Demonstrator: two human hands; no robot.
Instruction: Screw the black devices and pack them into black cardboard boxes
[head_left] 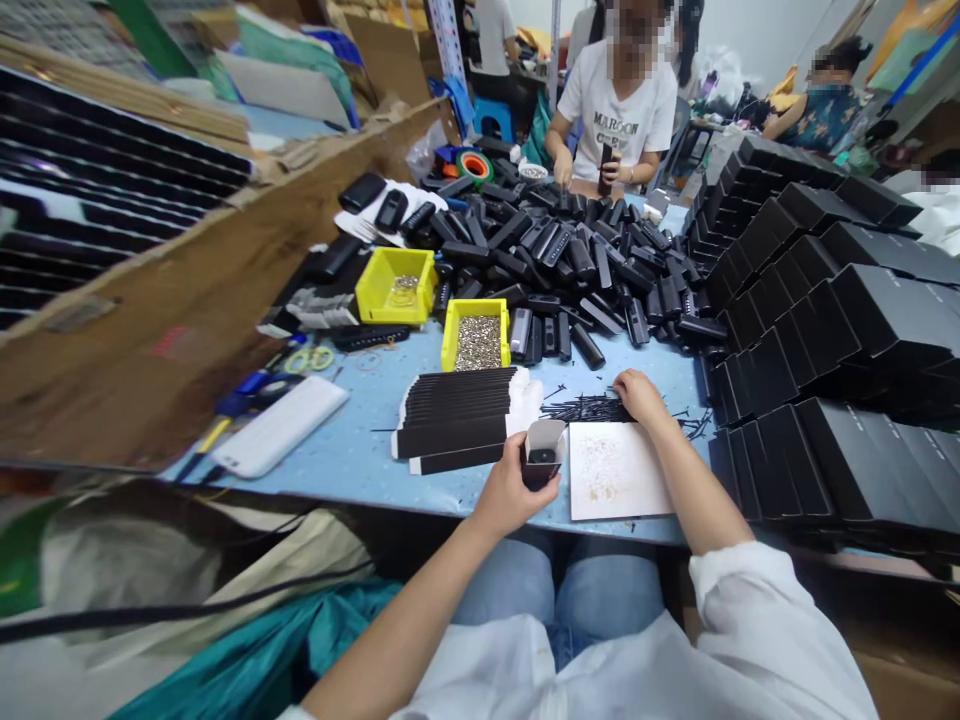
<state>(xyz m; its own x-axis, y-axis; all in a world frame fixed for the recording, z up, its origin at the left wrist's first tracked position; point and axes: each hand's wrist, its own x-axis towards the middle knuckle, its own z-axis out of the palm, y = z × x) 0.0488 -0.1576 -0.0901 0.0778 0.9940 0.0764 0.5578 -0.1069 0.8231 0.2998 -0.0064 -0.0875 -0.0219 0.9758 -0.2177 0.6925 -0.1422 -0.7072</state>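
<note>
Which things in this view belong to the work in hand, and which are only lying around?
Probably the job: open box in the left grip; thin black sticks by the right grip; flat cartons; black devices; stacked black boxes.

Probably just lying about: white oblong case; orange-and-green tape roll; blue stool.

A white power bank [281,426] lies toward the left of the blue table [369,408], near a brown wooden panel [225,265]. Farther back rests a green-and-orange tape roll [465,162]; beyond stands a blue stool [493,113]. Teal fabric [292,645] bunches below.
</note>
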